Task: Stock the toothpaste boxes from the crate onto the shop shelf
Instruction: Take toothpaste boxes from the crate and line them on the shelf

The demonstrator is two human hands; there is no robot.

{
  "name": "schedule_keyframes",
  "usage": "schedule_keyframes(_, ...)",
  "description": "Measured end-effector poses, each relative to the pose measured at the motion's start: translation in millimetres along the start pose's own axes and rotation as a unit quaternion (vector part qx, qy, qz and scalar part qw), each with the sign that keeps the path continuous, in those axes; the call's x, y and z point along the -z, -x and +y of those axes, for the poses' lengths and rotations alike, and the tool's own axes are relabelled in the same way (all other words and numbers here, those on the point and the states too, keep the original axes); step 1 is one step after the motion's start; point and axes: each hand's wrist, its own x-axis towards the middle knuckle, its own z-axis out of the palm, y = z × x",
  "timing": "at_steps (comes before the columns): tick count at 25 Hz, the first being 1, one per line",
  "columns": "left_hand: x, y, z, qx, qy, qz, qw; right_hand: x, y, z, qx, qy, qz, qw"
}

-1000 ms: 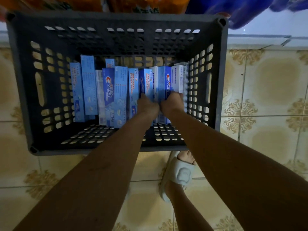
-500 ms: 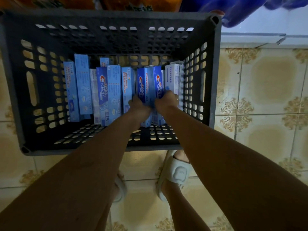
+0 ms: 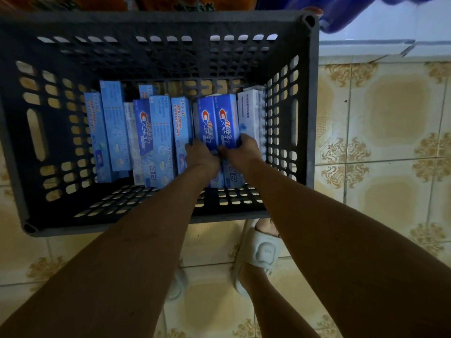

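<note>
A dark grey slotted crate [image 3: 310, 123] stands on the tiled floor below me. Several blue toothpaste boxes lie side by side on its bottom, among them a Crest box [image 3: 146, 128] left of centre. Both my arms reach down into the crate. My left hand [image 3: 201, 156] grips one dark blue Crest box [image 3: 207, 118]. Beside it, my right hand [image 3: 240, 152] has its fingers curled round the neighbouring Crest box [image 3: 226, 115]. A pale white box [image 3: 252, 113] lies against the crate's right wall. The shelf is not in view.
Patterned beige floor tiles [image 3: 390, 142] surround the crate. A white ledge [image 3: 378, 48] runs at the upper right with blue packaging [image 3: 341, 11] above it. My feet in pale slippers [image 3: 262, 252] stand just in front of the crate.
Both hands have closed tighter on the two dark blue Crest boxes, which now stand a little raised and straighter. The view has shifted slightly.
</note>
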Motion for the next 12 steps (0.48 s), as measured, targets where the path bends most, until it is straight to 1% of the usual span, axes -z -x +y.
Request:
schedule_keyframes(3,12,15,2,-0.045,0.034,-0.027,0.998,5,12,3,0.033,-0.019,0.018,0.999)
schedule_keyframes(5,25,28,6,-0.065,0.091,-0.04,0.993,16,28,-7,0.066,-0.034,0.001,0.997)
schedule_keyframes(9,75,71,30,-0.06,0.183,-0.065,0.979,46,77,-57,0.081,-0.104,-0.036,0.991)
schedule_keyframes(12,121,114,56,-0.047,0.218,-0.121,0.967,69,121,-105,0.062,-0.134,-0.058,0.987)
